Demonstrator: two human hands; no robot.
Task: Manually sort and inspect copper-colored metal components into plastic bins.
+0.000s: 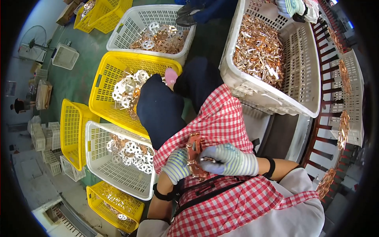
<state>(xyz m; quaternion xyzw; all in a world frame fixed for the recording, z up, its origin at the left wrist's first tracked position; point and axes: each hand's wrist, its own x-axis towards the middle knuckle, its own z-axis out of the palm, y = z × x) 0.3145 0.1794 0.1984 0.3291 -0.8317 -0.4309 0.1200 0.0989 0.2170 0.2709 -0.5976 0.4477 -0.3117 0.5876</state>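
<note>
Both my hands wear striped knit gloves and meet over my lap, above a red and white checked apron (225, 118). My left hand (176, 166) grips a copper-coloured stamped metal part (194, 155) from the left side. My right hand (228, 160) closes on the same part from the right, with a small dark metal piece (207, 159) pinched at its fingertips against the part.
A large white crate (304, 71) of copper strips stands ahead on the right. To my left, yellow crates (106, 75) and white crates (98, 158) hold round silver and copper pieces. A rack (327, 130) hung with copper parts runs down the right side. Another person's gloved hand (292, 7) reaches in at top.
</note>
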